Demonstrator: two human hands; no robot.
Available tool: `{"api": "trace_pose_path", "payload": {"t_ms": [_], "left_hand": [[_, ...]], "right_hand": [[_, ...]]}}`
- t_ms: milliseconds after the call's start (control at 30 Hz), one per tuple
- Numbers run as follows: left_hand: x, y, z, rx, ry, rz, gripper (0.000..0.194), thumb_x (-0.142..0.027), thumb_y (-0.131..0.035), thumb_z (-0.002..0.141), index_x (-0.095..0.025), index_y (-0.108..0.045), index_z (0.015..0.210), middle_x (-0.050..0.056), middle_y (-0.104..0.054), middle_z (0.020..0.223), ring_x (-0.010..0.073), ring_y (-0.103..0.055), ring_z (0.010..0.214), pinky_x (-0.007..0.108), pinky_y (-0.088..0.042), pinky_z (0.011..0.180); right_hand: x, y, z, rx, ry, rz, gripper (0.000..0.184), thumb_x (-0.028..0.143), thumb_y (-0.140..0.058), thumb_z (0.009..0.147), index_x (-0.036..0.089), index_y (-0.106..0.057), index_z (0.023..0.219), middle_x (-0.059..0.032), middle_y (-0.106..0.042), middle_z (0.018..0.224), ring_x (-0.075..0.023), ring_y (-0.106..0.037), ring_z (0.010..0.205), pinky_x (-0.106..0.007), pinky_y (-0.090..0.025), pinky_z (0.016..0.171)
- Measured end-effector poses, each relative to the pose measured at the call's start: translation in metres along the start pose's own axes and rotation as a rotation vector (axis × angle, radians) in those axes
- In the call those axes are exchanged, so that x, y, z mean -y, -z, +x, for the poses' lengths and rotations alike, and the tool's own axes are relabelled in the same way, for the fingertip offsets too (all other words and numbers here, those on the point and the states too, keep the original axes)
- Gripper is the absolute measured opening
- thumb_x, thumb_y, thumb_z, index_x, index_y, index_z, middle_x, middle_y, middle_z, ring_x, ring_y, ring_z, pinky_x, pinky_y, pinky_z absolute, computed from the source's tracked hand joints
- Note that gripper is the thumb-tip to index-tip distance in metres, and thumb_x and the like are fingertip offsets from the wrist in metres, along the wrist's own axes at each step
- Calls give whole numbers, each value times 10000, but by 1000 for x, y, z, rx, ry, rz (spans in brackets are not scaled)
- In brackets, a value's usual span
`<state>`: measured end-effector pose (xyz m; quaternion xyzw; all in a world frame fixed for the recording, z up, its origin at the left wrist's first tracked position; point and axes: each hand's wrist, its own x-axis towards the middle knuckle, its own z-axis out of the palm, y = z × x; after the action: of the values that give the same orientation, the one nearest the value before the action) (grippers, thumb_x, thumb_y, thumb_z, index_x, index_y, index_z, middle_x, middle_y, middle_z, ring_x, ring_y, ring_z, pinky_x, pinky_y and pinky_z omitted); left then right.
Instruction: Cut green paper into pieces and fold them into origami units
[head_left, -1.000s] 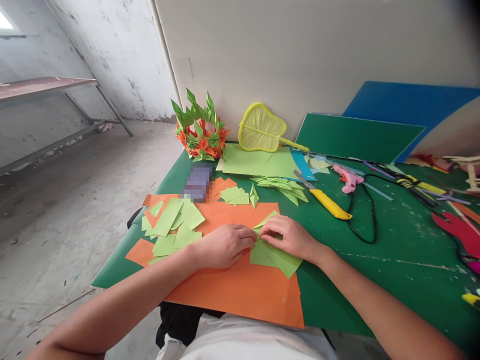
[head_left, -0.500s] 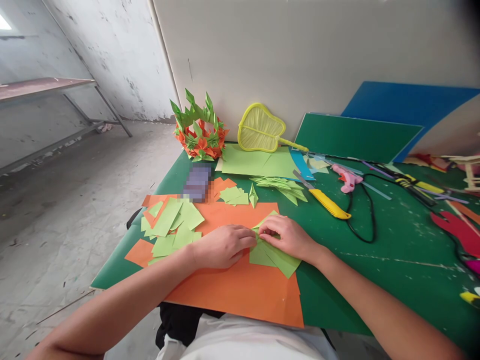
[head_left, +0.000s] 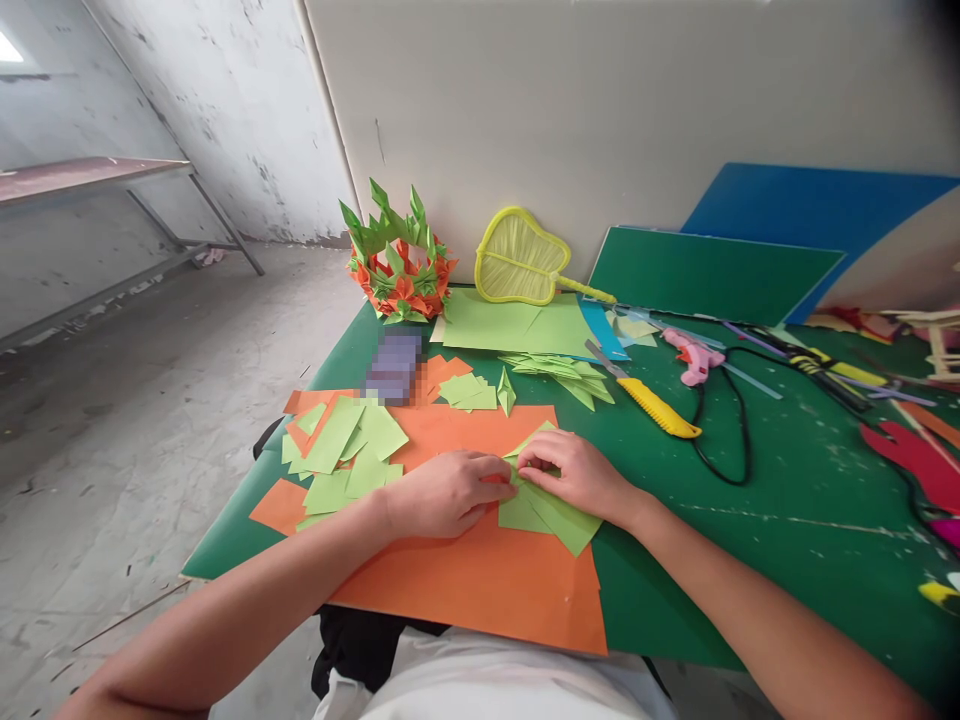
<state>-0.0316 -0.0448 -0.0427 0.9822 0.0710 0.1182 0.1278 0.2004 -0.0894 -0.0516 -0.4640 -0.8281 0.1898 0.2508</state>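
A light green paper square (head_left: 551, 515) lies partly folded on a large orange sheet (head_left: 487, 575) near the table's front edge. My left hand (head_left: 446, 492) presses on the paper's left side with curled fingers. My right hand (head_left: 574, 470) pinches a fold at its upper edge, fingertips almost meeting those of the left hand. Both hands are closed on the paper, and the middle of the fold is hidden under them.
Loose green squares (head_left: 349, 450) lie left of my hands. Behind them are folded green pieces (head_left: 559, 372), a yellow utility knife (head_left: 660, 408), a pink glue gun (head_left: 694, 355) with a black cable, a yellow fan (head_left: 521, 262) and an orange-green paper wreath (head_left: 397, 262). The green table (head_left: 787, 500) ends at left.
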Motion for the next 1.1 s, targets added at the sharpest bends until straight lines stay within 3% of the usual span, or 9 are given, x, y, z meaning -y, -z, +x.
{"api": "trace_pose_path", "payload": {"t_ms": [467,800,933,1100], "left_hand": [[-3,4,2,3,4,14,297,-59,-418,831,-174,-649,977,88,-637,1052,178,-617,808,275,-486,696],[-3,5,2,10,16,21,278,-63,-420,823,-176,-644,944,78,-640,1013,171,-608,772,271,-474,681],[-3,5,0,12,15,6,288,-47,-416,801,-175,-643,925,80,-638,1003,175,-613,788,275,-482,696],[-2,6,1,-18,-24,5,272,-54,-434,805,-173,-637,942,81,-643,985,196,-617,885,312,-491,795]], "right_hand": [[2,1,0,17,-4,-36,146,306,-517,948,214,-590,861,-22,-585,753,-173,-516,722,-290,-408,662],[-3,13,-1,87,69,-27,124,182,-503,944,207,-576,847,-39,-575,863,-187,-530,858,-308,-437,751],[-10,18,-5,33,46,-61,73,206,-524,931,225,-585,966,-64,-597,1002,-221,-537,997,-364,-451,861],[-19,17,-5,89,114,-42,320,215,-471,958,304,-543,1257,-47,-572,1284,-230,-481,1222,-432,-353,1051]]}}
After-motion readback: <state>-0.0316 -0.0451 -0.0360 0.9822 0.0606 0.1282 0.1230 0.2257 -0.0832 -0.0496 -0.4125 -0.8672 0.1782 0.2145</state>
